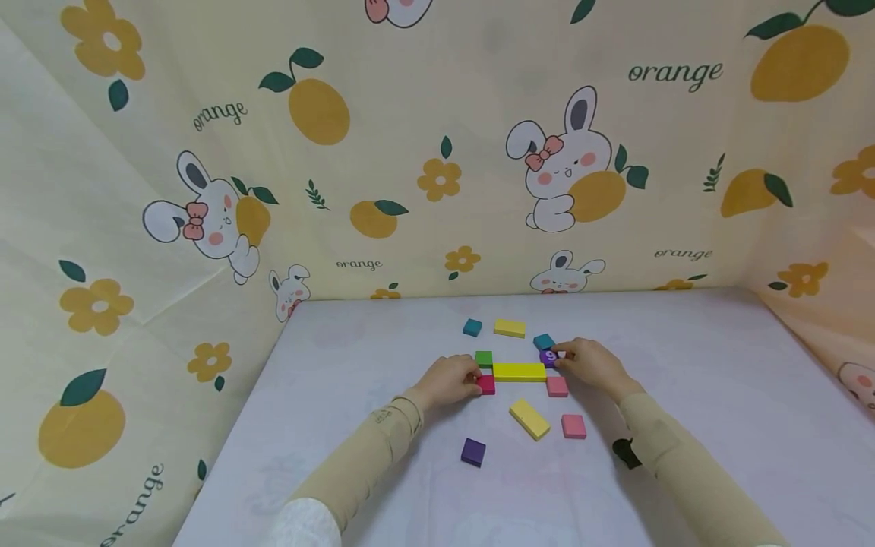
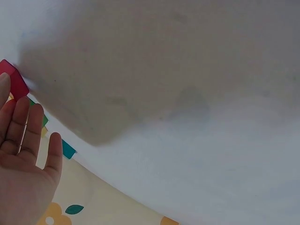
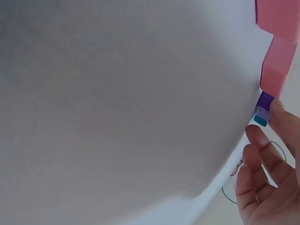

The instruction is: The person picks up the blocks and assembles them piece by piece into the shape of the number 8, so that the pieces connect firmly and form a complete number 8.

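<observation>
My left hand (image 1: 449, 381) holds a red block (image 1: 488, 385) by its left side, thumb and fingers about it; the red block (image 2: 15, 83) also shows in the left wrist view. Beyond it, a green block (image 1: 484, 358) adjoins the left end of a long yellow block (image 1: 519, 372). At that block's right end, my right hand (image 1: 593, 365) pinches a purple block (image 1: 548, 359) marked with a white 9. A pink block (image 1: 557, 387) lies just nearer, and a teal block (image 1: 544, 342) just beyond the purple one.
Farther back lie another teal block (image 1: 472, 327) and a yellow block (image 1: 510, 328). Nearer are a tilted yellow block (image 1: 529, 419), a pink block (image 1: 573, 426) and a dark purple block (image 1: 473, 452). A black object (image 1: 625, 453) is partly under the right forearm. Printed cloth (image 1: 410, 99) rises behind the white table.
</observation>
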Demonstrator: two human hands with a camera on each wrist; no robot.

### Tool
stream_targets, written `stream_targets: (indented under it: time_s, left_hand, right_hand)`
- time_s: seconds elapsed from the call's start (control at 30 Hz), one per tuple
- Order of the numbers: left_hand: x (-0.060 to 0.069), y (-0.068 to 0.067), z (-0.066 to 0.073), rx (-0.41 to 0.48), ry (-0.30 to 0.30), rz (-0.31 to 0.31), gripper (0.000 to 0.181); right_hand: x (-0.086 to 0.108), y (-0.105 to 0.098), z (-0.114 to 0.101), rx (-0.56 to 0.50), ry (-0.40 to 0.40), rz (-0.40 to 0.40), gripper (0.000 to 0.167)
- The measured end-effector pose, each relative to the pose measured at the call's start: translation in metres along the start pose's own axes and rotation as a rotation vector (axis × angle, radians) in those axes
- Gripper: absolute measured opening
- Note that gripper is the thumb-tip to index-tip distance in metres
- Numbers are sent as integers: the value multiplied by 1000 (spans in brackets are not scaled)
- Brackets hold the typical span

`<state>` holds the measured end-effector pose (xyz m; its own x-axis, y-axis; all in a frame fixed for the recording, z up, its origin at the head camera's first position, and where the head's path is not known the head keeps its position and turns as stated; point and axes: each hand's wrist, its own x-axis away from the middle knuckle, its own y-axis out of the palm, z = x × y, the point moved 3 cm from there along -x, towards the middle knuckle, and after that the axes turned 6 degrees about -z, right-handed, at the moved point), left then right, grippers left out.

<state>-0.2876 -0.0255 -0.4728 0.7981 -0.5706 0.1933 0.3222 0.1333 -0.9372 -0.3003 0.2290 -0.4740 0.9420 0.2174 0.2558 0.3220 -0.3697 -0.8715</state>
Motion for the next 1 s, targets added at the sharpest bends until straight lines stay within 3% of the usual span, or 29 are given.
stream_targets:
  time_s: [0.67, 1.0]
  left_hand:
    - [0, 2, -1, -3, 17, 18, 22]
    - [1, 2, -2, 7, 12, 20, 22]
  right_hand:
    - [7, -1, -6, 36, -52, 53, 38]
    - [22, -10, -10, 3, -76, 65, 35]
